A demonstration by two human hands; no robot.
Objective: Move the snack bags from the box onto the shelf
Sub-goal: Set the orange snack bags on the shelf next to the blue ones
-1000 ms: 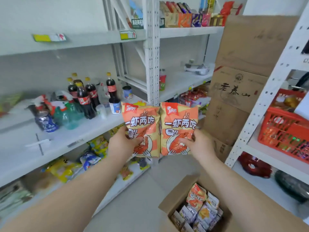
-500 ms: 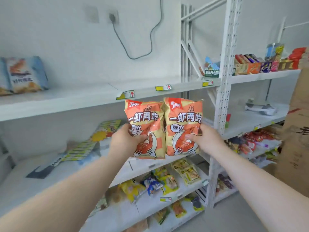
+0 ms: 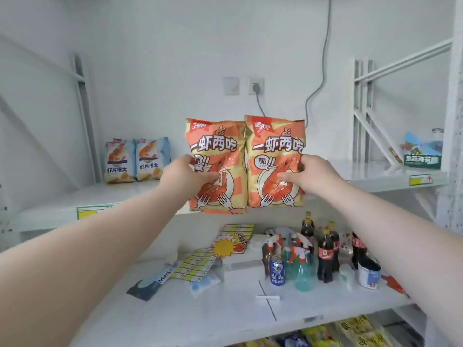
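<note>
I hold two orange shrimp snack bags upright, side by side and touching, in front of the upper white shelf. My left hand grips the left snack bag at its left edge. My right hand grips the right snack bag at its right edge. Both bags hang at the shelf's front edge, their bottoms just below its lip. Two blue shrimp chip bags stand on that shelf at the left. The box is out of view.
On the lower shelf stand cola bottles, spray bottles, a Pepsi can, price-tag sheets and a mask pack. A cable hangs from a wall socket. A green-labelled item sits on the upper shelf's right.
Both hands have lifted the two bags higher, from below the upper shelf to its level. My view has swung left and up; the blue bags now sit closer to the middle.
</note>
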